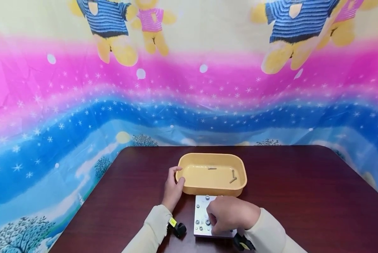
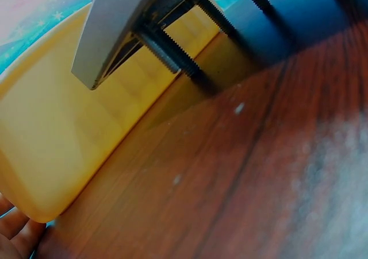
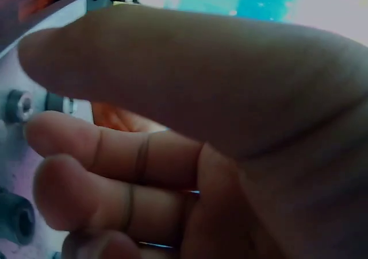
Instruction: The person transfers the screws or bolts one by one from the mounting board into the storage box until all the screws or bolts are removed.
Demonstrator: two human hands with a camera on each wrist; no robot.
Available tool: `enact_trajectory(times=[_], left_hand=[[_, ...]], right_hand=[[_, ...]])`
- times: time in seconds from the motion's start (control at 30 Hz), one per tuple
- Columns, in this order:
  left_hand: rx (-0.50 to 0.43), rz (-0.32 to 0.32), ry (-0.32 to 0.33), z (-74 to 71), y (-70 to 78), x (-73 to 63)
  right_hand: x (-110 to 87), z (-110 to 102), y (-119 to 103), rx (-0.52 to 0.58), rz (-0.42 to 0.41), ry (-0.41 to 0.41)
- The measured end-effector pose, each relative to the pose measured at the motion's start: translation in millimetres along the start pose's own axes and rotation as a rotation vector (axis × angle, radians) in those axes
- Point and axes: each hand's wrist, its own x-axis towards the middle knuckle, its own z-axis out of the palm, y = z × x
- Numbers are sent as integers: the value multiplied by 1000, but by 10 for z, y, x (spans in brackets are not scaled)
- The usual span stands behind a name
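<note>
My left hand holds the left end of a yellow plastic bin, thumb in front and a finger over the rim. In the left wrist view, fingers show beside its lower corner. Nearer to me lies a silver metal plate, set with several socket-head bolts. From the left wrist, threaded shanks stick out beneath it. My right hand is over the plate's right half, fingers curled and pointing down. In the right wrist view, its thumb hides whatever may be between thumb and index finger; bolt heads show close by.
A few loose bolts lie inside the bin, toward its right side and back. The dark reddish wooden table extends to both sides. A printed cloth hangs behind its far edge.
</note>
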Motion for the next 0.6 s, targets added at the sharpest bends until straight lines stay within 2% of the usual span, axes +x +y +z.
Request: enact_trajectory(times=[0.2, 0.53, 0.6], left_hand=[[-2, -7, 1, -3, -28, -42], [-6, 4, 7, -4, 3, -21], [-6, 12, 6, -1, 14, -9]], right_hand=[[5, 76, -17, -52, 8, 13], [-23, 44, -40, -14, 66, -29], [-25, 37, -35, -48, 45, -11]])
